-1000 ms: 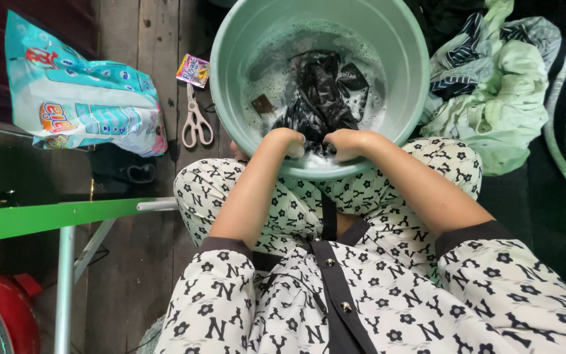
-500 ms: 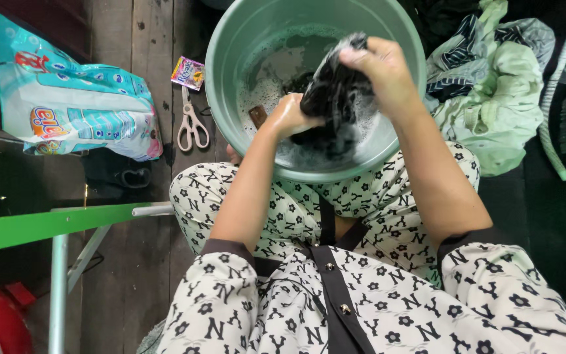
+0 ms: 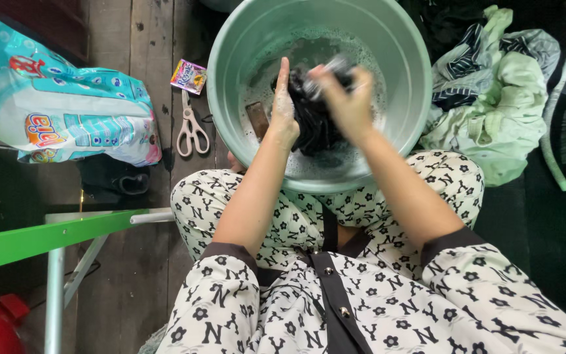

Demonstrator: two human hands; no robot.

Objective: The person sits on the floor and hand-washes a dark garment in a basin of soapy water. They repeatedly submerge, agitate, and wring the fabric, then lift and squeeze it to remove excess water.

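head view | looks steeply down (close) | basin [image 3: 401, 124] above lap

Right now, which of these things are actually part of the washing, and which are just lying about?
In use: left hand, right hand, black cloth, green basin, soapy water.
Lying about: scissors, detergent bag, small sachet, clothes pile.

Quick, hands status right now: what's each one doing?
Left hand: open, flat against the black garment.
Right hand: closed on the black garment, over the green basin.
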